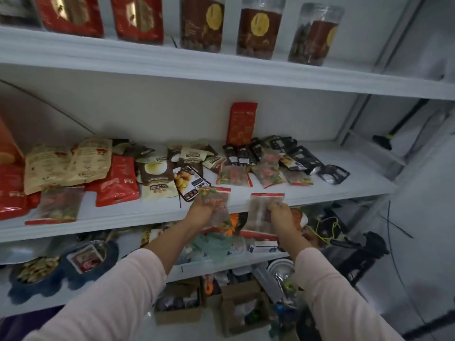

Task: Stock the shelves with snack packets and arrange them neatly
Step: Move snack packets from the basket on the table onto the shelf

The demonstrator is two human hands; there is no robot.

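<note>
- Two see-through snack packets are up in the air right now. The left hand (200, 210) has its fingers (206, 202) curled round the left packet (219, 207), and the right hand (282, 214) pinches the right packet (261, 212) near its right edge. Both hang just in front of the lip of the middle shelf (344, 190), and neither is set down yet.
- Handling-wise these look like featherweights: thin floppy film with a red strip along the top and loose bits inside. The body will probably sag and crinkle if squeezed, so a hard grip risks crushing the contents.
- Best place to take hold is likely the red sealed strip or a side seam, where the film is doubled and stiffer. The glossy plastic looks a bit slippery, so a pinch from both faces beats a flat palm.
- Matching clear packets (234, 175) already lie flat on the shelf just behind the hands, next to a bunch of black packets (298, 153). The bare patch at the front looks like the obvious landing spot.
- Laying them flat seems the safer bet. They look too soft to stand on their own, unlike the red pouch (242, 124) standing upright at the back wall.
- Picture's blurry around the hands, so how many fingers sit behind each packet can't be told.
</note>
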